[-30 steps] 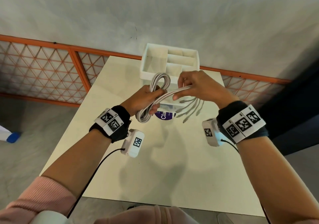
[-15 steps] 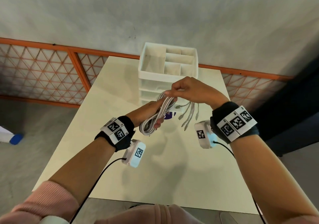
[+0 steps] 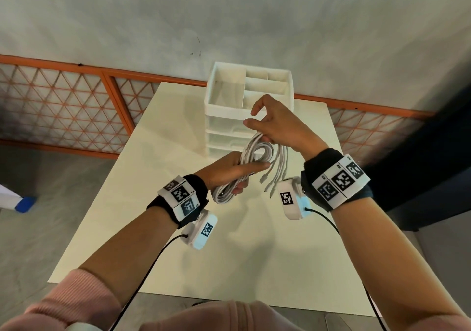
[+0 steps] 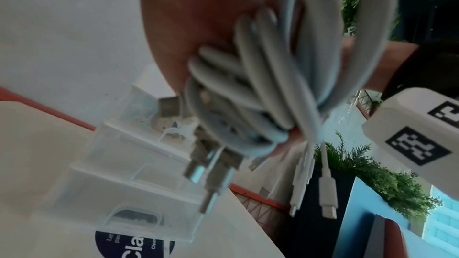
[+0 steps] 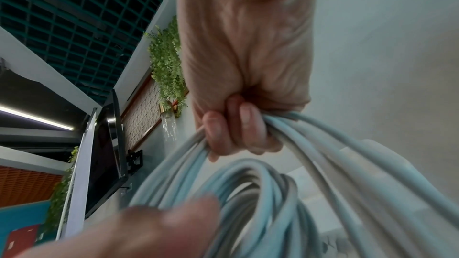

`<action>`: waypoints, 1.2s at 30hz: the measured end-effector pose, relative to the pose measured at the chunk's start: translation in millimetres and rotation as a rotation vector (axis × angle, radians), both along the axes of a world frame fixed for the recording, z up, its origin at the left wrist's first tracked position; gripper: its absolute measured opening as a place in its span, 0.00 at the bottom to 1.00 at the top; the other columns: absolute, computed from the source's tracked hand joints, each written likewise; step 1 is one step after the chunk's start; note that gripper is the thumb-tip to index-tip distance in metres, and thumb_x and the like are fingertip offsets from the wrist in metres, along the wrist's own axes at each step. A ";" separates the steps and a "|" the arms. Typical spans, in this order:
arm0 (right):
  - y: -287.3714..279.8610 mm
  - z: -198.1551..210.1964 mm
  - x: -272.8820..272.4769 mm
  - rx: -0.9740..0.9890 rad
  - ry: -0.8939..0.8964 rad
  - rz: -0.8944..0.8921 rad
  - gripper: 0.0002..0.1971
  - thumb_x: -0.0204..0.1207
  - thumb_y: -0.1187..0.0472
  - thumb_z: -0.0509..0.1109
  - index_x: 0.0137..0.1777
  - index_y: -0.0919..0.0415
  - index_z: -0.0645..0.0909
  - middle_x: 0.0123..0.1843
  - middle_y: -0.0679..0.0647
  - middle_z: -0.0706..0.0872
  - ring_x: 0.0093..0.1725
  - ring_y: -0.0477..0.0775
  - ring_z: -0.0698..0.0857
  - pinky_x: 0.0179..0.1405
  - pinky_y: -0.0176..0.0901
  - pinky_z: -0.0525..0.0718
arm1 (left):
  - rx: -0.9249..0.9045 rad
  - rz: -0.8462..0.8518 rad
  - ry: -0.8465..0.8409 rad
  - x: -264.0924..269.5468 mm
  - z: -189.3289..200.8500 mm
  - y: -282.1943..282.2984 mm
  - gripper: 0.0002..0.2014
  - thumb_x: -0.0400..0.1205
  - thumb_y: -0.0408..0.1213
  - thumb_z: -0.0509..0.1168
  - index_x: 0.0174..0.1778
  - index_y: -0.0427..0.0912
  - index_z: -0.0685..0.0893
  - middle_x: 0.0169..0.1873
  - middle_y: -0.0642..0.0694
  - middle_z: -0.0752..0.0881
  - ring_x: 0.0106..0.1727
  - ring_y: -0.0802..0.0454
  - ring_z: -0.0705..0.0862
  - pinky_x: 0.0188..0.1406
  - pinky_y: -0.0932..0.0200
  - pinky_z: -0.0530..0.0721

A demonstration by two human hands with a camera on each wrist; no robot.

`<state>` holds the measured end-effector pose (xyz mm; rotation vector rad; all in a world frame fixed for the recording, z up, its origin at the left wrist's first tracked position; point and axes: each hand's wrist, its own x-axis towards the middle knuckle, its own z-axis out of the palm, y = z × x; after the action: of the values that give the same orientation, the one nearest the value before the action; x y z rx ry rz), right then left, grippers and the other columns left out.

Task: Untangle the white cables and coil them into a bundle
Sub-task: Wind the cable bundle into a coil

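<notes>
My left hand (image 3: 230, 168) is gripping the lower part of the white cables (image 3: 251, 156), fingers curled round the gathered loops while the thumb is lying straight across them; my right hand (image 3: 274, 124) is pinching the upper strands where they are bending over, its lower fingers curled round them and its index finger and thumb lifted free; the whole coil is hanging in the air between my hands, above the bench (image 3: 158, 162) and not touching it. The loose connector ends (image 3: 270, 181) are dangling below my right hand, and in the left wrist view metal plugs (image 4: 211, 172) are sticking out under the loops. As I judge it, the untangling is largely done and I am laying a further turn onto the coil; to do it well I am thinking of keeping the left grip steady as the anchor, feeding each turn the same size as the others, and not letting the strands cross, since a slack turn could slide off my fingers. The white drawer organizer (image 3: 248, 96) is standing just beyond my hands, at the bench's far edge, so a wide swing of the tails might catch its rim; the nearer stretch of bench towards me is giving open room to lower the bundle, and its side edges are lying well apart from the coil.
</notes>
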<state>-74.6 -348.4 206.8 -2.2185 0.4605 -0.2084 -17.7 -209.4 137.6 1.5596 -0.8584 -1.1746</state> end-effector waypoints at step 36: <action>42.8 -53.6 13.0 0.135 -0.058 0.003 0.35 0.86 0.43 0.37 0.31 0.61 0.76 0.28 0.56 0.83 0.29 0.53 0.81 0.37 0.43 0.78 | -0.348 0.408 -0.104 35.0 5.3 2.5 0.28 0.85 0.52 0.56 0.24 0.39 0.80 0.17 0.45 0.81 0.23 0.49 0.81 0.29 0.63 0.81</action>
<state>-61.6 -305.6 153.1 -2.0751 0.4274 -0.2328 17.3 -206.9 142.8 1.4268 -0.7215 -0.6205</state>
